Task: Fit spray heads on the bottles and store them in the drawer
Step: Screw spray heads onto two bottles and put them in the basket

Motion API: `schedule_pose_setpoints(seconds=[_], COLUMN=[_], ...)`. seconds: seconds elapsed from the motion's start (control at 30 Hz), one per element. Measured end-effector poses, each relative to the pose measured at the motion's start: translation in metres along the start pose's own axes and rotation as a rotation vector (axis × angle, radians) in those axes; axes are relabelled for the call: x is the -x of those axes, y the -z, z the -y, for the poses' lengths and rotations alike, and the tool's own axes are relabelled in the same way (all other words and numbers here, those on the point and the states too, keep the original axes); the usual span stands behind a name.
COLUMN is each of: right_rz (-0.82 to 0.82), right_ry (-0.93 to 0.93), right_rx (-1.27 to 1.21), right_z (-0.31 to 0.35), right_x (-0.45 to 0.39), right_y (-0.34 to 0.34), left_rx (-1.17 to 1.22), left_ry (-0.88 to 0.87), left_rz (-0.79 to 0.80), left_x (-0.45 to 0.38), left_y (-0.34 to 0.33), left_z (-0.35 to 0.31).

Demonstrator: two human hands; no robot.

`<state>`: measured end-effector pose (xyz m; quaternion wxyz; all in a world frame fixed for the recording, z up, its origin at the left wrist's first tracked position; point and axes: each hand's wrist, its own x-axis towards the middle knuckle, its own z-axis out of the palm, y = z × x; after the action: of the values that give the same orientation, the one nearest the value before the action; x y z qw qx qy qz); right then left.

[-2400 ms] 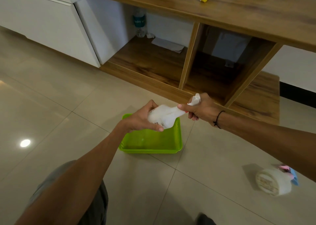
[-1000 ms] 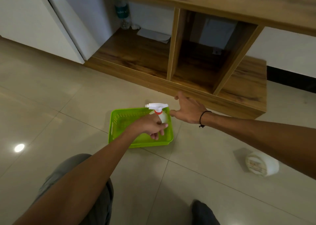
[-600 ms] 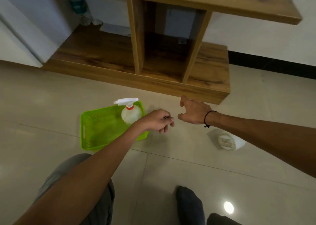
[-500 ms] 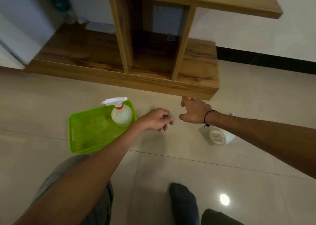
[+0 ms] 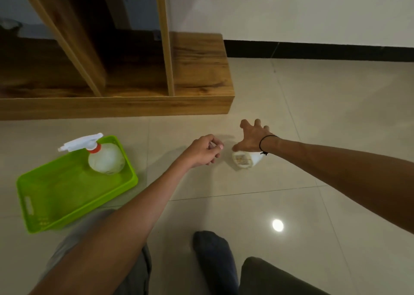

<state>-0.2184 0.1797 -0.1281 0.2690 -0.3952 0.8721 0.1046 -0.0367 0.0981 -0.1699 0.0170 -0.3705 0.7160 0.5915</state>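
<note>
A white bottle with a white spray head and red collar [image 5: 102, 155] stands upright in the far corner of a green plastic tray [image 5: 56, 196] on the floor at the left. A second white bottle [image 5: 245, 159] lies on its side on the tiles, partly hidden under my right hand [image 5: 252, 136]. That hand hovers over it with fingers spread, holding nothing. My left hand [image 5: 202, 151] hangs just left of the lying bottle with its fingers loosely curled and empty.
A low wooden shelf unit [image 5: 134, 70] with open compartments runs along the far left. A black skirting strip [image 5: 313, 50] lines the wall beyond. My knees and one dark-socked foot [image 5: 215, 261] fill the bottom of the view.
My left hand set the fitted bottle upright in the tray and let go. The view swung right. My right hand has moved over the bottle lying on the floor.
</note>
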Motion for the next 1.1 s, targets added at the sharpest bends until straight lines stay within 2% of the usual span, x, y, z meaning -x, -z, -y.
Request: schedule_pose_setpoints(seconds=[0.17,0.47,0.63,0.8,0.97,1.1], right_rz=[0.126,0.179,-0.011,-0.237,-0.459,-0.53], right_ry=[-0.1,0.052,0.213,0.424,0.672,0.838], right_rx=[-0.199,-0.368,-0.356,-0.139,0.136,0.139], right_z=[-0.023,-0.025,0.01,0.055,0.096,0.103], right_x=[-0.003,-0.006,0.002,0.02,0.041,0.047], right_y=[-0.01,-0.047,-0.056,-0.052,-0.054,-0.045], left_rx=[0.064,0.105,0.192,0.309,0.361,0.423], left_ry=[0.023,0.167,0.245,0.268,0.159,0.106], left_rz=[0.038,0.075,0.118,0.115,0.122,0.051], left_x=[-0.01,-0.014,-0.003,0.009,0.033,0.054], left_y=[-0.017,-0.009,0.009,0.037,0.07,0.093], left_z=[-0.001,0.015,0.019,0.027,0.04,0.047])
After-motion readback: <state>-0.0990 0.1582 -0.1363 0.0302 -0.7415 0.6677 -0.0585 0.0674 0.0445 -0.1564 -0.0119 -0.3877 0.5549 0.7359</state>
